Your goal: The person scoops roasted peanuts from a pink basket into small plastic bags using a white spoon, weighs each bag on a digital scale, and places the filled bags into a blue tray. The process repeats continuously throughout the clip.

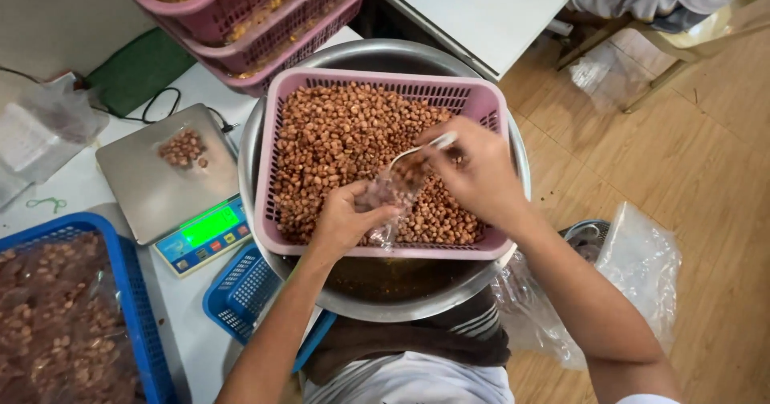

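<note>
Over the pink slotted plastic basket (pixel 282 123) heaped with reddish-brown roasted peanuts (pixel 337 139), both of my hands are at work. My left hand (pixel 343 221) is closed around the lower part of a small clear plastic bag (pixel 391 195), thumb and fingers pinching its crumpled film so that the mouth points up toward my other hand. My right hand (pixel 475 173) is curled shut on the handle of a metal spoon (pixel 419 150), whose bowl tips down into the opening of the bag; a few peanuts show through the film. Bag and spoon sit just above the peanuts, near the middle of the basket's near half.

That basket rests across the rim of a wide round steel basin (pixel 265 131), with brown liquid or shadow visible in the bottom below the basket's near edge. Left of the basin stands a digital weighing scale with a steel platform and a lit green display (pixel 152 187); a small filled packet of peanuts (pixel 183 147) lies on its platform. Farther left, a blue plastic crate (pixel 128 292) holds more filled packets, and another blue basket (pixel 237 292) pokes out from under the basin. Stacked pink baskets (pixel 257 19) sit at the far side of the white table (pixel 72 187). A loose clear plastic sheet (pixel 642 259) lies on the wooden floor to my right.
</note>
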